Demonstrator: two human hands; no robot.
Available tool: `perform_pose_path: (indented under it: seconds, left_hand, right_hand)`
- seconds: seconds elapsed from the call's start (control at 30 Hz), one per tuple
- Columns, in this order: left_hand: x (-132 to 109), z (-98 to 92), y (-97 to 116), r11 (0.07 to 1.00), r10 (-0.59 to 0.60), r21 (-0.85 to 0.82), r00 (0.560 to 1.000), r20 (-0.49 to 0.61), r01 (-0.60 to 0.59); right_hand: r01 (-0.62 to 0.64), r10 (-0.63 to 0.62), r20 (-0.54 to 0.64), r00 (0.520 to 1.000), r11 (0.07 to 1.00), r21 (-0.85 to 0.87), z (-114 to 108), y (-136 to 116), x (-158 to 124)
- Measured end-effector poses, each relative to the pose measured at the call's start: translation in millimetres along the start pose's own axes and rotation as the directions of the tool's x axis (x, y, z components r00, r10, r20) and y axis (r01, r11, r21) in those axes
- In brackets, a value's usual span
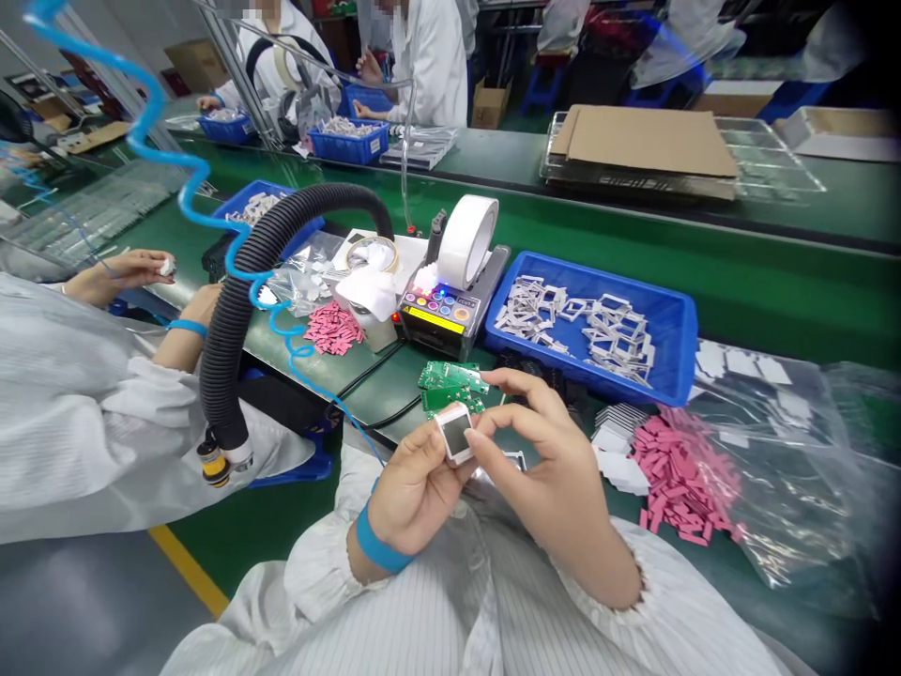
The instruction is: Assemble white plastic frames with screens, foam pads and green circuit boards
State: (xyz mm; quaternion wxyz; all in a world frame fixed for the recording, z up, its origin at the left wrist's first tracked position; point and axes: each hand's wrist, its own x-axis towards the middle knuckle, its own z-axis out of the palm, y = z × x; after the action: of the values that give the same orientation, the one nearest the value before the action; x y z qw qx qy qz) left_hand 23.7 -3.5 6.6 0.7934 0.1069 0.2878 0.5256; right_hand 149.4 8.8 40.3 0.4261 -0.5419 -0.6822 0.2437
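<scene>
A small white frame with a dark square screen is held up in front of me, tilted. My left hand, with a blue band at the wrist, grips it from the left and below. My right hand has its thumb and a finger pinched at the frame's right edge, and its index finger is raised apart. Green circuit boards lie in a small stack just beyond my hands. Part of another white frame shows behind my right fingers, mostly hidden.
A blue tray of white frames stands beyond my right hand. Pink pieces, white pads and plastic bags lie right. A tape dispenser stands ahead. A black hose and blue coiled cord hang left, beside a co-worker's sleeve.
</scene>
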Motion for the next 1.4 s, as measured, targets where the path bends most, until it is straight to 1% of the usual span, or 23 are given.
perform_pose_path:
  seconds: [0.1,0.23,0.3,0.43,0.5,0.6,0.7,0.77,1.03,1.13,1.27,1.33,1.37,1.4]
  left_hand:
    - [-0.4,-0.4,0.1,1.000,0.001,0.005,1.000,-0.011,-0.001]
    - [-0.5,-1.7,0.6,1.000,-0.004,0.003,0.999,-0.035,0.004]
    - [-0.9,-2.8,0.8,1.000,-0.005,0.014,0.999,-0.036,0.006]
    - [-1.0,-5.6,1.3,0.998,-0.010,0.058,1.000,-0.026,0.012]
    - [-0.7,-6.7,1.6,0.997,-0.008,0.075,1.000,-0.014,0.010]
    - [-0.3,-7.7,1.6,0.999,-0.004,0.053,1.000,-0.006,0.004]
    - [-0.7,-7.7,1.8,1.000,-0.013,0.012,1.000,-0.013,0.014]
    - [-1.1,-7.2,2.2,1.000,-0.018,0.004,1.000,-0.021,0.018]
    - [0.1,-5.9,2.6,0.999,-0.023,-0.029,0.999,-0.036,0.022]
    - [0.6,-7.4,2.2,0.999,-0.024,-0.027,0.999,-0.037,0.023]
    - [1.7,-8.6,1.8,1.000,-0.016,-0.013,0.998,-0.066,0.015]
    - [2.2,-8.5,2.5,1.000,-0.004,-0.016,0.996,-0.086,0.002]
    - [2.2,-8.5,3.6,1.000,0.002,-0.021,0.996,-0.092,-0.004]
    - [2.0,-8.8,5.3,1.000,-0.004,-0.025,0.995,-0.097,0.001]
  right_hand:
    - [-0.012,0.012,0.013,1.000,1.000,0.006,0.8,0.9,0.3]
    - [-0.096,0.082,0.122,0.989,0.989,0.111,-1.7,0.6,2.8]
    - [-0.125,0.101,0.157,0.982,0.982,0.145,-4.0,-1.2,3.4]
    - [-0.087,0.041,0.192,0.981,0.967,0.238,-7.3,-6.9,1.1]
    - [-0.063,0.012,0.200,0.980,0.966,0.251,-7.0,-8.2,-0.2]
    - [-0.035,0.008,0.167,0.986,0.986,0.161,-3.6,-5.8,-0.6]
    - [0.001,-0.004,0.089,0.996,1.000,0.028,1.1,-1.7,0.1]
    - [0.007,-0.005,0.055,0.998,1.000,-0.025,3.1,-0.2,0.5]
    - [-0.052,0.051,0.078,0.996,0.999,0.013,4.3,1.1,2.5]
    - [-0.040,0.041,0.067,0.997,0.999,-0.017,6.3,3.1,3.5]
    - [0.039,-0.039,0.006,0.999,0.990,-0.137,12.3,5.1,3.5]
    - [0.103,-0.118,-0.050,0.992,0.966,-0.239,16.7,6.7,1.7]
    - [0.164,-0.182,-0.040,0.982,0.944,-0.287,18.9,8.2,0.1]
    - [0.241,-0.253,0.006,0.967,0.915,-0.324,20.8,10.4,-1.8]
